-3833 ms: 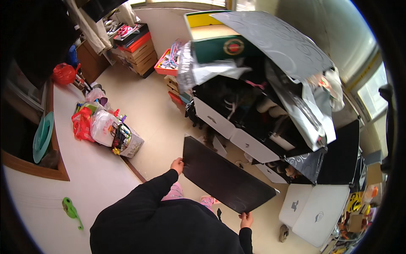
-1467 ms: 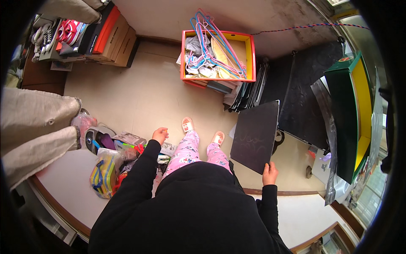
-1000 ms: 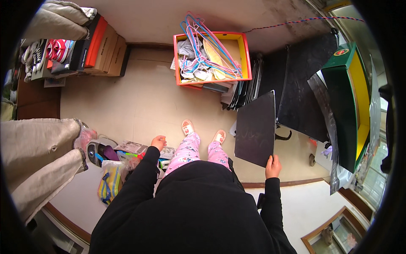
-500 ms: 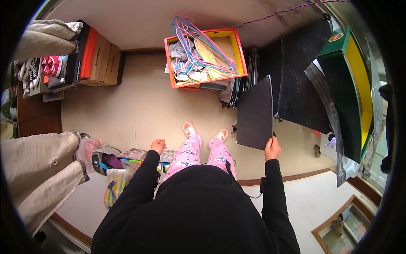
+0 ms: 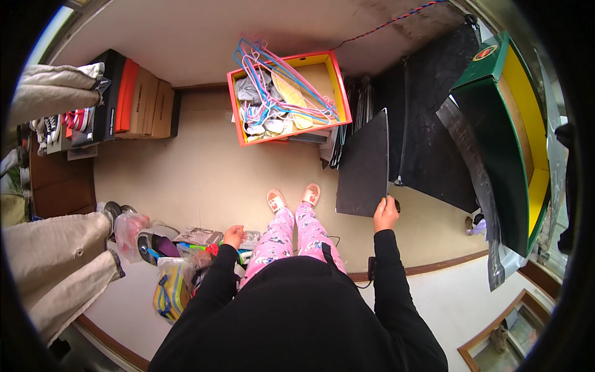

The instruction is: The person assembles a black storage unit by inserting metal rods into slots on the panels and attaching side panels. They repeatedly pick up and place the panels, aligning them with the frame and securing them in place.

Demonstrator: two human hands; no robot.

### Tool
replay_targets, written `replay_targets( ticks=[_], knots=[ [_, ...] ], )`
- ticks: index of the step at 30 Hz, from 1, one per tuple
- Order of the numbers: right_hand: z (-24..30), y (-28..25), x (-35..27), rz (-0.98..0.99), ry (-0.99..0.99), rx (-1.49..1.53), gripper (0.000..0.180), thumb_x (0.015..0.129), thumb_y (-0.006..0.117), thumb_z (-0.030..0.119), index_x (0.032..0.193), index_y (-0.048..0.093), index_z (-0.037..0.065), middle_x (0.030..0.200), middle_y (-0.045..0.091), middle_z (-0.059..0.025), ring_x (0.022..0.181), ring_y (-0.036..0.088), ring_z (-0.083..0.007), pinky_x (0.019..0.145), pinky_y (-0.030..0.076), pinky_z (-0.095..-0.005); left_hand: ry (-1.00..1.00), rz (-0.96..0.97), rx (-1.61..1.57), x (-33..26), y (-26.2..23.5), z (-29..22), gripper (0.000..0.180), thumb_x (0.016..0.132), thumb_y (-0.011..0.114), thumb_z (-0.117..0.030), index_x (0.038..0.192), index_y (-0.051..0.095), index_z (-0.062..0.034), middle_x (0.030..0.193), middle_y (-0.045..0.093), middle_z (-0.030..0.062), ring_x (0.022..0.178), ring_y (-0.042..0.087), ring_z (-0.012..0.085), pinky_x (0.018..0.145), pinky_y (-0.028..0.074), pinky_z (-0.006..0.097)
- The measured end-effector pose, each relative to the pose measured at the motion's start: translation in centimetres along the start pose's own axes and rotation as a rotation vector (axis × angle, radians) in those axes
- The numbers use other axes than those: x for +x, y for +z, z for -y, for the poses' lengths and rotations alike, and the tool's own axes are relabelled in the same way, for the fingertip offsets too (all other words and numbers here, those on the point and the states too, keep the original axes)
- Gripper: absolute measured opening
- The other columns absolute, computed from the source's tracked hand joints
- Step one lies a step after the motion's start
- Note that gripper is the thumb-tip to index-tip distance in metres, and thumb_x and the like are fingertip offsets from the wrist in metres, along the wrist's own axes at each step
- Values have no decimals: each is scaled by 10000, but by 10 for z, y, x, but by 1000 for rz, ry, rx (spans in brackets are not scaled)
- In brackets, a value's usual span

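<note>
black panel (image 5: pixel 364 166) now carried upright toward the wall.

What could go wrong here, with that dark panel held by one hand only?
The right hand grips the dark flat panel only at its lower corner, so it might tip or slip toward the feet. Its upper edge stands near the orange box of hangers and could snag. The left hand hangs free.

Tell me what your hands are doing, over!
Right hand: grip on the black board's lower corner, board upright. Left hand: holds nothing, beside the bags. Box of hangers sits ahead of the board.
</note>
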State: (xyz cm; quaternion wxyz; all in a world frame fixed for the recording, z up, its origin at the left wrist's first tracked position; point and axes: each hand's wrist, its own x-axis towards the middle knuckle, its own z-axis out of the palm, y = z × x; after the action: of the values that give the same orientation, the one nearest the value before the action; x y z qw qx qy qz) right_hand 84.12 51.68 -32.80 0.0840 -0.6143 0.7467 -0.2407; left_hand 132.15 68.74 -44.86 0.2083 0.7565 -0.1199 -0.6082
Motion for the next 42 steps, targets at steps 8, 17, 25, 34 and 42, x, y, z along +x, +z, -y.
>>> replay_targets(
  ticks=[8,17,25,34,42],
  knots=[
    [-4,86,38,-49,6,38,124,861,515,79,967,524,14,817,593,-207,728,585,-399,608,470,-453,5,17,13,-1,24,1,218,921,510,-146,1106,567,-44,868,647,75,717,631,156,601,482,273],
    [-28,197,124,-73,31,-16,87,873,519,99,925,495,34,824,578,-194,708,574,-403,576,462,-466,-31,26,-60,16,51,12,231,934,504,-144,1125,548,-22,915,632,79,739,618,152,641,481,252],
    [-64,284,157,111,109,-172,106,902,459,149,937,441,51,881,560,-185,721,594,-406,590,468,-498,-196,-7,-86,27,76,58,225,939,511,-138,1125,559,-21,909,639,83,746,623,148,646,494,249],
    [-87,321,158,418,165,-400,105,833,474,73,865,546,4,827,620,-203,714,646,-359,630,526,-452,-179,27,-144,38,100,54,242,941,499,-125,1146,543,-3,929,635,91,765,621,151,659,484,242],
    [-80,327,163,507,215,-334,94,816,501,44,852,532,-37,761,642,-240,755,654,-376,676,535,-460,-131,25,-176,51,116,23,260,939,498,-116,1168,539,-1,941,631,102,788,621,168,739,511,271]
  ],
)
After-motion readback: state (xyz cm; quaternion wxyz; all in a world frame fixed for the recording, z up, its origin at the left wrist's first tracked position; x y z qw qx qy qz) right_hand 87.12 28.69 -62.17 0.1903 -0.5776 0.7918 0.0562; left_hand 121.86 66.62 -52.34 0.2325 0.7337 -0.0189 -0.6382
